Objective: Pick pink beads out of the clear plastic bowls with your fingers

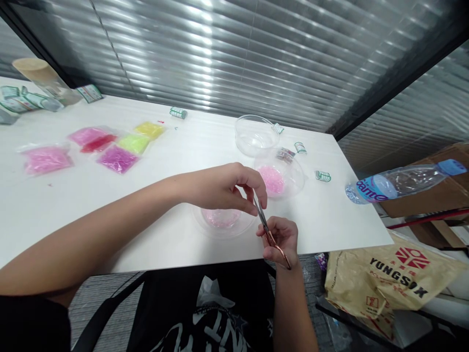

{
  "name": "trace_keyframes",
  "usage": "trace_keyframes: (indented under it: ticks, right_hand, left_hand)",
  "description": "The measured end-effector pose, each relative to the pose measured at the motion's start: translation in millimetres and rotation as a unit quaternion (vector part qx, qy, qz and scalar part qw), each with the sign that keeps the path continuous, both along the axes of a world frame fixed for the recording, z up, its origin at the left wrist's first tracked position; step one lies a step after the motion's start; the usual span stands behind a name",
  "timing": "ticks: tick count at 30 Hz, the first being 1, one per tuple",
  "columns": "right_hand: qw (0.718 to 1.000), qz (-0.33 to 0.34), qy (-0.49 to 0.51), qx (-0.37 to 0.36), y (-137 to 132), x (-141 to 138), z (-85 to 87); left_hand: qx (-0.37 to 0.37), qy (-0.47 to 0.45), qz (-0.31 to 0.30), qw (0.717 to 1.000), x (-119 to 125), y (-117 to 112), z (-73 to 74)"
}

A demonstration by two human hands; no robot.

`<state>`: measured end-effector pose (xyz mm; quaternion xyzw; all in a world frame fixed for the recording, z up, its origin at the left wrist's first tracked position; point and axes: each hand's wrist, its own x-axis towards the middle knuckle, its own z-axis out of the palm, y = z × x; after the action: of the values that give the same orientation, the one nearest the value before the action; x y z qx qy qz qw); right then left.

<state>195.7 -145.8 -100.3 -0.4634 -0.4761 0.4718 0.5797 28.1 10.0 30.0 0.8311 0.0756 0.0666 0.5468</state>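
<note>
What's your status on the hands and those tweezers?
Right hand grips tweezers; left hand pinches their tip. Shallow dish of pink beads right beneath. Nothing blocking.

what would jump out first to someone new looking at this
Two hands meet at the table's near edge: the right hand holds copper tweezers, whose tips the left hand pinches above a clear dish of pink beads. Bright pink and yellow bead bags lie far left.

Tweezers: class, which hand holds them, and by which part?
The right hand holds the rose-gold tweezers around their rear half. The left hand pinches their tip end between thumb and fingers, above a clear dish of pink beads.
</note>
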Motion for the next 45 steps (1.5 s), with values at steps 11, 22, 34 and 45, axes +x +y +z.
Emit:
trace_keyframes:
  ticks: [11,22,34,45]
  right_hand:
    - [1.0,-0.006,-0.008,-0.001,2.2,-1.7,6.6]
    - [1.0,-0.026,-0.006,0.006,5.7,-6.8,15.5]
    - [0.978,-0.186,0.086,-0.049,15.2,-3.2,8.3]
    - [0.959,-0.246,0.11,-0.093,26.6,-6.2,14.2]
  left_hand:
    - [0.002,-0.001,-0.001,1.0,3.6,-1.5,-7.8]
    - [0.006,0.018,0.006,1.0,2.9,-0.5,-9.1]
    - [0.344,0.099,0.147,0.922,-23.6,34.4,0.3]
    - [0.433,0.32,0.07,0.84,-17.7,24.9,-13.7]
